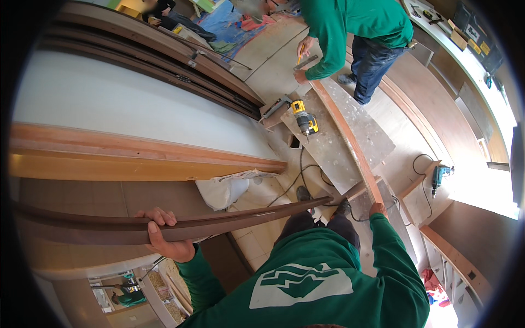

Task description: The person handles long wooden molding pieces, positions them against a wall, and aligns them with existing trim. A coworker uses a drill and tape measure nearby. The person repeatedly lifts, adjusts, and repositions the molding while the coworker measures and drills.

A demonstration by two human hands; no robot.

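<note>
My left hand point(164, 232) grips a long dark brown profile point(246, 213) that runs from the left edge to beside my legs. My right hand point(378, 210) holds the near end of a long pale reddish wooden strip point(344, 142). A co-worker in a green top point(355, 22) bends over its far end, holding a pencil point(301, 52) and a flat metal tool point(305, 62) there. The strip crosses a dusty board point(377, 126), where a yellow-black cordless drill point(305, 119) lies.
A teal corded drill point(440, 180) is at the right with cables. Large brown framed panels point(153, 71) and a wooden rail point(136, 150) are on the left. A white bucket point(216, 194) stands near my legs. Another person point(167, 19) is at the back. A counter point(476, 65) holds tools.
</note>
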